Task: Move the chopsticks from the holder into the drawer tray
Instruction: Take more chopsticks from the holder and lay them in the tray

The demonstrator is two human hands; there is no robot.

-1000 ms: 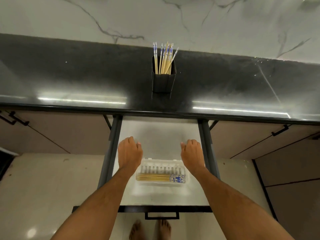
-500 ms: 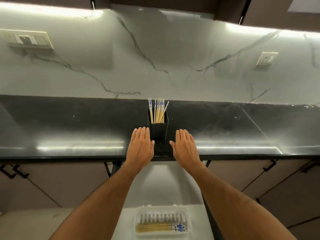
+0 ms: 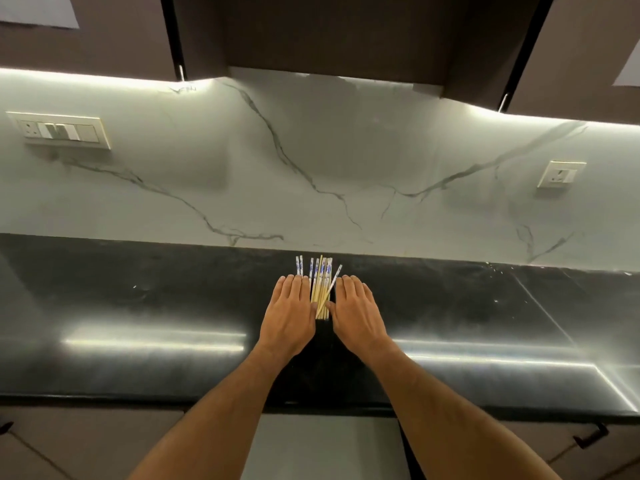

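A black counter [image 3: 138, 306] runs under a veined marble wall [image 3: 311, 174]. The holder [image 3: 323, 325] stands on it, mostly hidden between the two hands. The chopsticks [image 3: 320, 284] rise from it, fanning out between and past the fingertips. The left hand [image 3: 289, 313] and right hand [image 3: 356, 313] flank them, palms down, fingers straight and close together, holding nothing.

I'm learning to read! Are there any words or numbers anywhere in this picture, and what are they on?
No words or numbers can be read here.
The chopsticks have blue and white marks, too small and blurred to tell if they are writing.
The switch plate and wall socket show no readable labels.
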